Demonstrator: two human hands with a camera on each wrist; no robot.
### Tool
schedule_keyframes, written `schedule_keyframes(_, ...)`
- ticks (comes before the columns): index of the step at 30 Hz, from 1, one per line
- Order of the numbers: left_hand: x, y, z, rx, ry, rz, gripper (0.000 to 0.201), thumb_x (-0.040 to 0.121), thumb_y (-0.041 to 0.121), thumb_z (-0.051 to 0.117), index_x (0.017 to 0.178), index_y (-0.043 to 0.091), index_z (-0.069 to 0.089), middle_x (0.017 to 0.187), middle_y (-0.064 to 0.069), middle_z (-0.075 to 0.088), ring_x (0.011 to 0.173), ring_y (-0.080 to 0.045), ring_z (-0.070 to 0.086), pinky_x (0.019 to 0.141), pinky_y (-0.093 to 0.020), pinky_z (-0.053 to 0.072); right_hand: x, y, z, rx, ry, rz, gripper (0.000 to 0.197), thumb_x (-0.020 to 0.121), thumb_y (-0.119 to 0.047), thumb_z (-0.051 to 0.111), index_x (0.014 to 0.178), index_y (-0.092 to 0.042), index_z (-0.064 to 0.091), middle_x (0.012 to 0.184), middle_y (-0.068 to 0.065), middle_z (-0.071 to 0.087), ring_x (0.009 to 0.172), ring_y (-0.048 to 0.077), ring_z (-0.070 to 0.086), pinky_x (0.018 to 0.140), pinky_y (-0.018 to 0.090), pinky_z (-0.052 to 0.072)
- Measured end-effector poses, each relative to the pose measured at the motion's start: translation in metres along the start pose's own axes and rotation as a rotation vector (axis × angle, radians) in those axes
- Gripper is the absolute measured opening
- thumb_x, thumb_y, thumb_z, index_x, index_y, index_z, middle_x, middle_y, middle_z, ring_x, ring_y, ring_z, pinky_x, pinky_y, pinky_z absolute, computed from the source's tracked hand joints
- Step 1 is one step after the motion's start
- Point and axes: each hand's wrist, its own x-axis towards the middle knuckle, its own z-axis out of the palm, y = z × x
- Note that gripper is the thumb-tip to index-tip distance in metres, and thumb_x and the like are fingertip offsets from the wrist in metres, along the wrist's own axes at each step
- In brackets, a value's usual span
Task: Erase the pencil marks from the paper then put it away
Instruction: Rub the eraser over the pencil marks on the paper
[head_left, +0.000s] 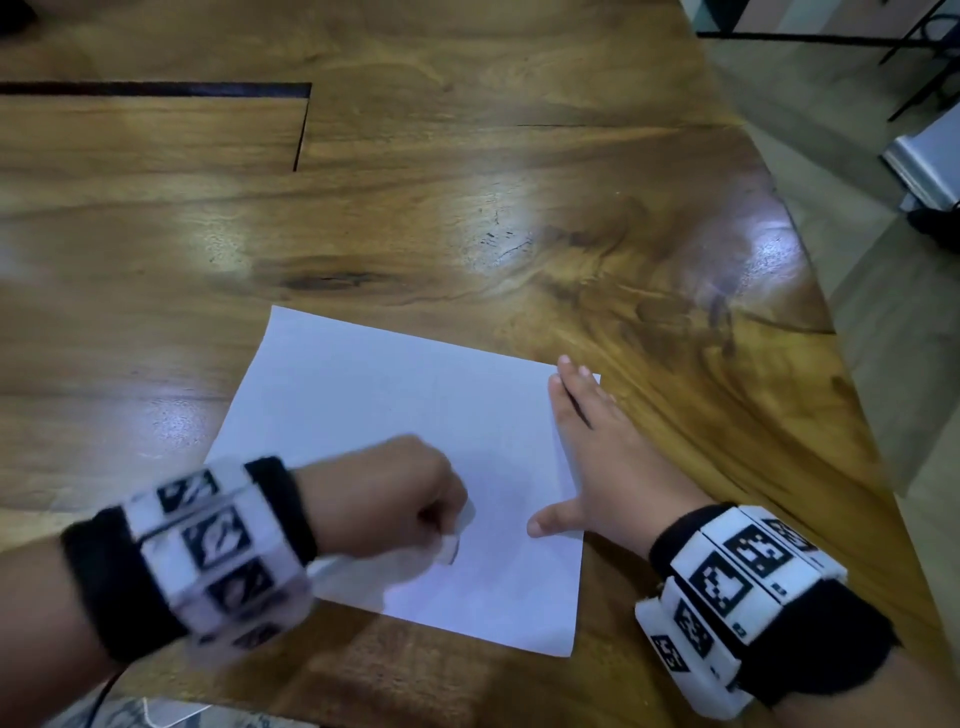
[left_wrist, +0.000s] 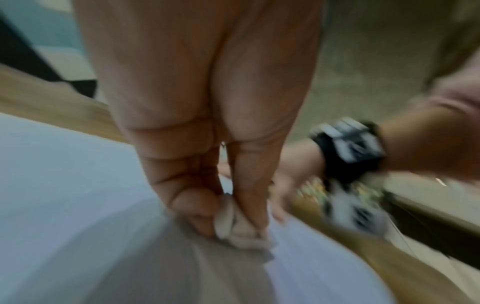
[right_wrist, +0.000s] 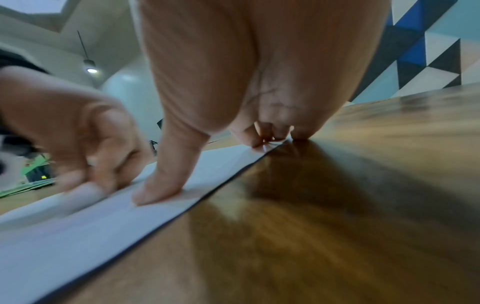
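Observation:
A white sheet of paper (head_left: 395, 415) lies on the wooden table (head_left: 467, 208), near its front right part. My left hand (head_left: 395, 493) is curled over the sheet's lower middle and pinches a small white eraser (head_left: 454, 545) against the paper (left_wrist: 52, 185); the eraser (left_wrist: 239, 228) shows between thumb and fingers, blurred. My right hand (head_left: 597, 447) lies flat with straight fingers on the sheet's right edge, thumb (right_wrist: 161, 185) pressing the paper (right_wrist: 78, 226). Pencil marks are too faint to make out.
The table's curved right edge (head_left: 831, 364) runs close to my right wrist, with floor beyond. A dark seam (head_left: 301, 130) marks an inset panel at the far left. Black chair legs (head_left: 914, 62) stand at the top right.

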Motion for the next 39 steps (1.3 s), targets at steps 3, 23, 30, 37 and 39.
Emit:
schedule_keyframes(3,0.041,-0.002,-0.039,0.009,0.18,-0.105,0.007,0.072,0.013,0.069,0.079,0.013,0.069,0.071,0.002,0.062,0.064,-0.012,0.051,0.056,-0.013,0.033,0.001,-0.001,0.001,-0.02,0.003,0.003,0.131,0.068,-0.055,0.074,0.145,-0.012,-0.023,0.137,-0.012,-0.045,0.125,0.0,-0.036,0.109,0.022,-0.015)
schedule_keyframes(23,0.083,0.009,-0.04,0.107,0.289,-0.007,0.007,0.079,0.015,0.064,0.077,0.01,0.06,0.077,-0.005,0.054,0.071,-0.019,0.046,0.062,-0.026,0.03,0.0,-0.005,-0.001,-0.045,-0.002,0.015,0.13,0.07,-0.055,0.073,0.145,-0.01,-0.023,0.149,0.0,-0.038,0.138,0.012,-0.031,0.109,0.025,-0.015)
schedule_keyframes(30,0.025,0.009,0.004,0.108,0.133,0.185,0.011,0.079,0.011,0.054,0.069,0.01,0.058,0.075,-0.004,0.053,0.066,-0.017,0.046,0.06,-0.024,0.035,0.0,-0.005,0.0,-0.12,0.008,0.028,0.13,0.069,-0.061,0.069,0.146,-0.009,-0.022,0.15,0.002,-0.037,0.14,0.014,-0.029,0.114,0.032,-0.016)
schedule_keyframes(37,0.046,0.015,-0.014,0.075,0.19,0.057,0.007,0.079,0.015,0.057,0.077,0.01,0.063,0.078,-0.002,0.052,0.078,-0.024,0.055,0.067,-0.028,0.039,0.0,-0.005,0.0,-0.121,0.017,0.029,0.129,0.07,-0.061,0.069,0.146,-0.01,-0.022,0.15,0.001,-0.037,0.14,0.014,-0.029,0.112,0.031,-0.017)
schedule_keyframes(39,0.057,0.016,-0.016,0.078,0.24,0.018,0.008,0.081,0.014,0.056,0.077,0.008,0.06,0.078,-0.003,0.047,0.079,-0.027,0.054,0.069,-0.031,0.039,-0.001,-0.006,-0.001,-0.125,0.014,0.032,0.129,0.069,-0.062,0.068,0.145,-0.01,-0.023,0.15,0.001,-0.038,0.14,0.013,-0.029,0.113,0.031,-0.017)
